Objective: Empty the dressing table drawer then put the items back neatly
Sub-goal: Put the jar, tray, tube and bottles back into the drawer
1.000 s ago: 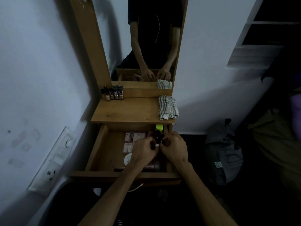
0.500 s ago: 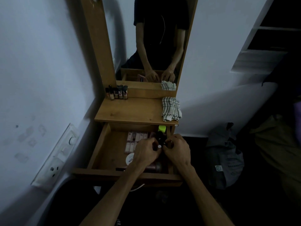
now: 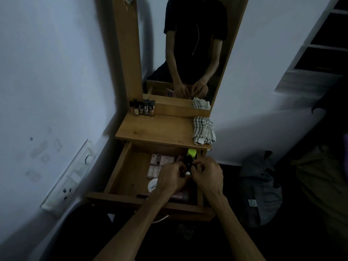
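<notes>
The wooden drawer (image 3: 120,166) of the dressing table stands pulled out. Inside lie rows of small pink sachets (image 3: 160,162), a round white tin (image 3: 153,186), a pinkish tube (image 3: 178,196) near the front and a yellow-green cap (image 3: 192,152) at the back right. My left hand (image 3: 172,178) and my right hand (image 3: 208,175) meet over the drawer's right side, fingers curled round small dark bottles (image 3: 188,162), one with a white spot (image 3: 188,173). Exactly what each hand holds is hard to see in the dim light.
On the table top (image 3: 154,130) stand several small cosmetic bottles (image 3: 143,108) at the back left and a folded checked cloth (image 3: 203,130) at the right. The mirror (image 3: 188,53) rises behind. A switch panel (image 3: 69,176) is on the left wall, a grey bag (image 3: 261,189) on the floor at right.
Both hands stay together over the drawer's right side, with only small finger movements. The view has shifted slightly.
</notes>
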`<action>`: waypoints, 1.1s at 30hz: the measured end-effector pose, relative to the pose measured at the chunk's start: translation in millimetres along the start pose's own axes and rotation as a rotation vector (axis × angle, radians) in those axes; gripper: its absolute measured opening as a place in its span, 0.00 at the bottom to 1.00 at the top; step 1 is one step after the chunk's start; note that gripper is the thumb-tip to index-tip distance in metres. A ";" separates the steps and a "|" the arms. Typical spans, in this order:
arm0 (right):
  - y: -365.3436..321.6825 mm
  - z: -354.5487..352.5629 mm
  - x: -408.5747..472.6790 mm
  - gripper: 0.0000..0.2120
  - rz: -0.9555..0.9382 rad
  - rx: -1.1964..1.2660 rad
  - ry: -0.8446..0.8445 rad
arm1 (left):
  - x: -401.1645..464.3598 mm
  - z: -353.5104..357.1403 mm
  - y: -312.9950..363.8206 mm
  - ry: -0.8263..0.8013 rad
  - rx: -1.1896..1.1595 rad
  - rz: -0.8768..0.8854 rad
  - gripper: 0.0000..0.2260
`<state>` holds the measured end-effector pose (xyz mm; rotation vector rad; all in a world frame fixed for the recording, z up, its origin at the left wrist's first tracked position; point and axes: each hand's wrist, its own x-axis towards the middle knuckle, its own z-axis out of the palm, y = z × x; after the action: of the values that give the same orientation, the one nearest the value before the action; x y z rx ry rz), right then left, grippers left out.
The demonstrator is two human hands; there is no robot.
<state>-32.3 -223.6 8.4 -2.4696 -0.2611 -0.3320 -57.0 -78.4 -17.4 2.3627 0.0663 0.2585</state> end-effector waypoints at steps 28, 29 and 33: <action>-91.1 43.3 91.9 0.05 -0.146 0.153 -0.022 | 80.8 -113.0 -46.6 0.339 -0.022 -0.070 0.07; -97.5 45.4 98.8 0.06 -0.139 0.155 -0.031 | 87.8 -117.2 -49.1 0.349 -0.007 -0.075 0.08; -120.0 54.8 130.5 0.11 -0.097 0.131 -0.047 | 119.3 -136.9 -56.0 0.409 0.052 -0.056 0.09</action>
<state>69.4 -82.1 72.2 -2.3422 -0.4104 -0.2879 33.2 70.0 59.8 2.3198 0.3369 0.7161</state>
